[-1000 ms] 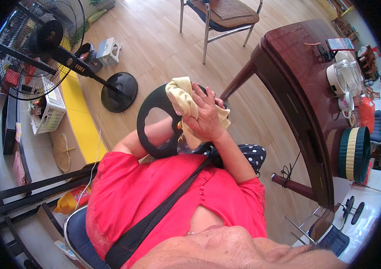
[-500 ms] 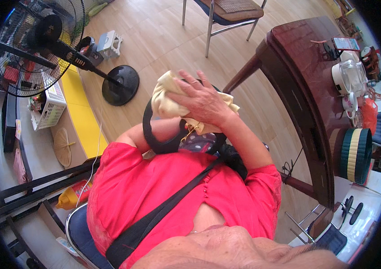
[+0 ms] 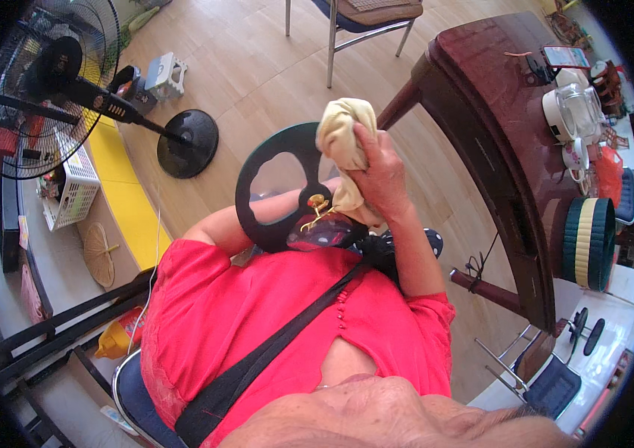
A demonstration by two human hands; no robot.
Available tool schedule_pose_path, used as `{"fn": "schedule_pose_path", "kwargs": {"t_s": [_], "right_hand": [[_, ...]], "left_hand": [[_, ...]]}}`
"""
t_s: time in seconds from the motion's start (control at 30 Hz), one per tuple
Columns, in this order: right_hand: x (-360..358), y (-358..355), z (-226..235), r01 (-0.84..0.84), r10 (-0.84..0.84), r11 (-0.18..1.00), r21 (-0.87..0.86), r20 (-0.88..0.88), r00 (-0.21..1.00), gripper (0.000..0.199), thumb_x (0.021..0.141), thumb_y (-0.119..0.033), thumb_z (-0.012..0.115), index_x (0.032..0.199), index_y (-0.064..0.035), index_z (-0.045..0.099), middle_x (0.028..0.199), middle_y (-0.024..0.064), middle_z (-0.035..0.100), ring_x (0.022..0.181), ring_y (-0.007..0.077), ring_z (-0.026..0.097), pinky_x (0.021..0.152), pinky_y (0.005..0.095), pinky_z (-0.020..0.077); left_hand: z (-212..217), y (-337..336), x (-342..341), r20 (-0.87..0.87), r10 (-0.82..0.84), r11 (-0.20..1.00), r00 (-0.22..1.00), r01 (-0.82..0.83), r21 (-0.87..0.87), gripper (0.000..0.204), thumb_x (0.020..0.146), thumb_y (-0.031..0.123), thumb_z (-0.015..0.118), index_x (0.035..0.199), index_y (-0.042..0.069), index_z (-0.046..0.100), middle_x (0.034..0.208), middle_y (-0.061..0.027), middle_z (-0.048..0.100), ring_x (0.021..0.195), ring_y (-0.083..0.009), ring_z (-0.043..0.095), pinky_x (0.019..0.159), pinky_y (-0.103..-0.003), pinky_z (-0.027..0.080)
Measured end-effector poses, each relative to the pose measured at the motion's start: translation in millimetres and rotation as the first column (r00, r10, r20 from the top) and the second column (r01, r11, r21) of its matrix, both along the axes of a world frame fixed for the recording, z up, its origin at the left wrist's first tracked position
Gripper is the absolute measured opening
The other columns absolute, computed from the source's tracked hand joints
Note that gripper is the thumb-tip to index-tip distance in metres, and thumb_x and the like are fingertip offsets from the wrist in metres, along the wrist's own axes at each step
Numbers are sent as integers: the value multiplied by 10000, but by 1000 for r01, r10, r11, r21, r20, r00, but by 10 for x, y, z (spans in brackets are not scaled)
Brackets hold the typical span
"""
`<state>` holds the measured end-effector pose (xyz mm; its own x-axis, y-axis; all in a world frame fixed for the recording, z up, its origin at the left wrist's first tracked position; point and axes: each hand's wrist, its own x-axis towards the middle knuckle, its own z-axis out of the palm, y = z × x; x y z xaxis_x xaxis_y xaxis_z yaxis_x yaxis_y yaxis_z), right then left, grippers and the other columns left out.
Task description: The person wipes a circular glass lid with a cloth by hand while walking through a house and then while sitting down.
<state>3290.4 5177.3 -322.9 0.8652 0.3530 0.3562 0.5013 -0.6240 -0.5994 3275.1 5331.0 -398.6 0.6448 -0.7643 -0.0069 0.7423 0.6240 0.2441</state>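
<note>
A dark wooden table (image 3: 496,112) is seen on the right, with a white kettle (image 3: 567,112) and cups sitting on it, and a chair (image 3: 354,15) is parked at the top by the wooden floor. Over on the left a standing fan (image 3: 41,82) is planted on its round black base (image 3: 188,143). In the middle, a black bag (image 3: 332,231) with a big ring handle (image 3: 279,187) is held up over a red-shirted lap. A cream cloth (image 3: 343,134) is bunched up and pressed against that handle, clamped tight in the right hand (image 3: 380,175). The left hand can't really be made out behind the bag, so its grip can't be told.
</note>
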Motion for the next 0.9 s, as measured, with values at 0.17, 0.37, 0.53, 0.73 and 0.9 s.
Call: {"fn": "schedule_pose_path", "kwargs": {"t_s": [0.17, 0.37, 0.53, 0.73, 0.9], "right_hand": [[61, -355, -530, 389, -237, 805, 448, -357, 903, 583, 795, -150, 708, 1308, -42, 454, 1165, 132, 596, 1058, 218, 582, 871, 329, 469], [-7, -510, -946, 545, -364, 622, 562, -408, 837, 590, 802, -185, 703, 1298, -1, 441, 1176, 113, 576, 1061, 190, 553, 911, 320, 438], [19, -533, -1066, 520, -232, 598, 610, -490, 841, 601, 767, -257, 732, 1250, -29, 456, 1151, 108, 582, 1066, 203, 552, 901, 338, 440], [224, -205, -279, -138, 104, 989, 50, 429, 897, 591, 664, -352, 776, 1135, -88, 538, 1052, 178, 587, 976, 356, 576, 818, 412, 470], [155, 36, -119, -179, 175, 984, -24, 368, 913, 553, 634, -385, 779, 1062, -94, 586, 942, 142, 611, 849, 349, 602, 756, 450, 471]], "left_hand": [[106, 422, 308, 294, -99, 897, 951, -43, 440, 593, 905, 515, 470, 1240, 26, 464, 1239, -179, 522, 1083, -280, 545, 939, -415, 449], [342, 747, 313, 323, 63, 866, 944, -213, 453, 508, 898, 204, 582, 1319, 14, 368, 1251, -240, 519, 1067, -303, 589, 816, -423, 532], [439, 681, 252, 441, -21, 647, 897, -324, 690, 462, 798, -26, 599, 1237, -18, 453, 1124, -182, 625, 1000, -244, 626, 826, -344, 535], [431, 451, 295, 556, -328, 567, 764, -311, 763, 490, 765, -15, 657, 1224, 22, 489, 1070, -56, 613, 1043, -143, 552, 923, -309, 457], [274, 498, 287, 756, -416, 521, 506, -548, 654, 492, 753, 37, 700, 1206, 24, 507, 1129, -37, 578, 1046, -138, 534, 898, -289, 465]]}}
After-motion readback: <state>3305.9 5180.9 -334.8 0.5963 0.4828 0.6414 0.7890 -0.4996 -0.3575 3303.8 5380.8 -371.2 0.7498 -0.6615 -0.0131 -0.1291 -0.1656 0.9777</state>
